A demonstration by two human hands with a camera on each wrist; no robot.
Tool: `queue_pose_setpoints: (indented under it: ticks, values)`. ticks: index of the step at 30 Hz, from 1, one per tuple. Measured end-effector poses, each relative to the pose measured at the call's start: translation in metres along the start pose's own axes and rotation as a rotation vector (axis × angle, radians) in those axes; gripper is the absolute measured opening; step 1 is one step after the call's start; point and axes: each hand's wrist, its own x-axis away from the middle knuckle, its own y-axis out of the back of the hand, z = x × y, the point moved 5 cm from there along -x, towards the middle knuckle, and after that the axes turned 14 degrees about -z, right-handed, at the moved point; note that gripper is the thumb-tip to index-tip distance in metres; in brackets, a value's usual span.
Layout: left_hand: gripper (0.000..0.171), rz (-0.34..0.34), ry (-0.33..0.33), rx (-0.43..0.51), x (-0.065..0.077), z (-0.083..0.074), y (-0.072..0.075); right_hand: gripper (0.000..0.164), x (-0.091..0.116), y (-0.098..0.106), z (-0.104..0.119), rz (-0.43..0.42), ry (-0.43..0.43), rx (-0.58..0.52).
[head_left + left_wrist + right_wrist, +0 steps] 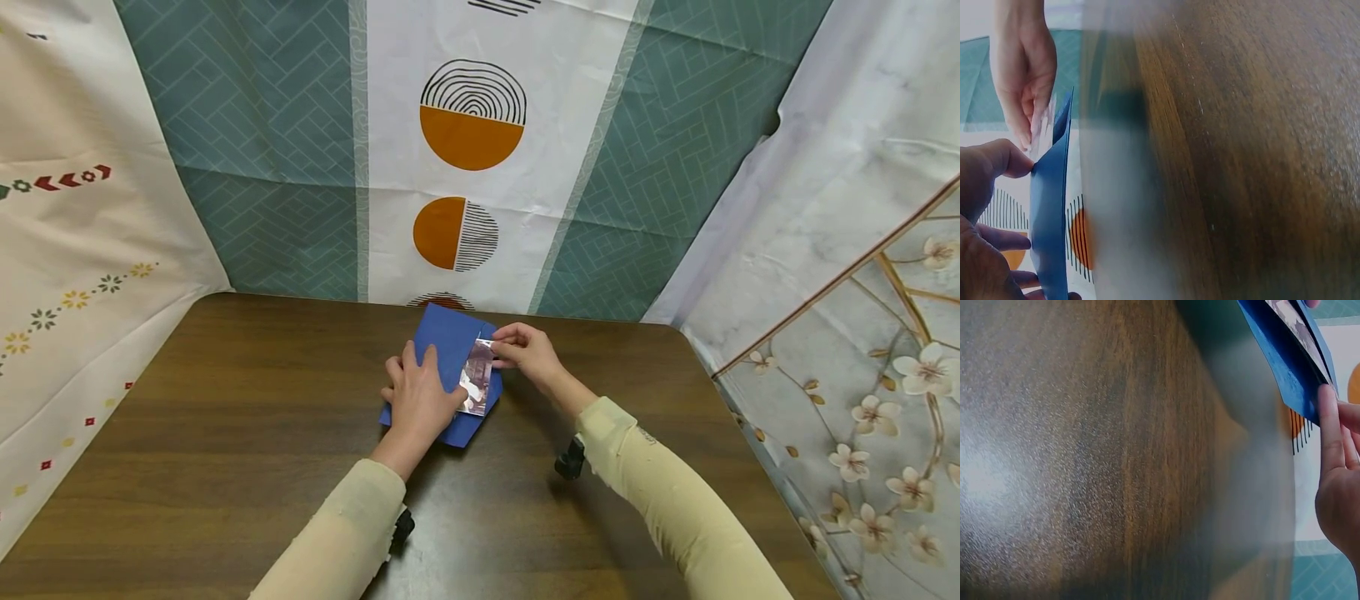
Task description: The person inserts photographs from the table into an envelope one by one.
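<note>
A blue envelope (444,337) is held above the far half of the table, its flap side toward the right. Out of its mouth sticks a shiny, pinkish-silver card or sheet (476,379); the rest of it is hidden inside. My left hand (420,397) grips the envelope from the left, fingers spread over its face and the thumb at the mouth beside the card. With thumb and fingers, my right hand (528,354) pinches the card's upper right edge. In the right wrist view, an index fingertip (1327,394) meets the envelope's edge near the card.
Below lies a dark brown wooden table (285,500). Behind it hangs a patterned curtain (480,183), and a floral cloth (847,375) hangs at the right. A cream cloth (82,275) borders the left side.
</note>
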Motion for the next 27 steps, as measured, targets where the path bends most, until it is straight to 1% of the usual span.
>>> queue_pose_setpoints:
  ticks: [6,13,19,27]
  values:
    - [0.084,-0.001,-0.002,0.004,0.0,-0.001,0.0,0.015,0.0,-0.001,-0.002,-0.009,-0.002,0.017]
    - [0.083,-0.002,-0.003,0.009,0.0,-0.001,0.0,0.018,-0.002,-0.002,-0.002,-0.021,-0.007,-0.028]
    - [0.083,0.003,0.003,0.013,0.0,-0.001,0.0,0.016,-0.003,-0.003,-0.005,-0.038,-0.029,-0.05]
    - [0.084,0.011,0.011,0.016,0.0,-0.001,-0.002,0.014,-0.004,-0.011,-0.006,-0.045,-0.026,-0.053]
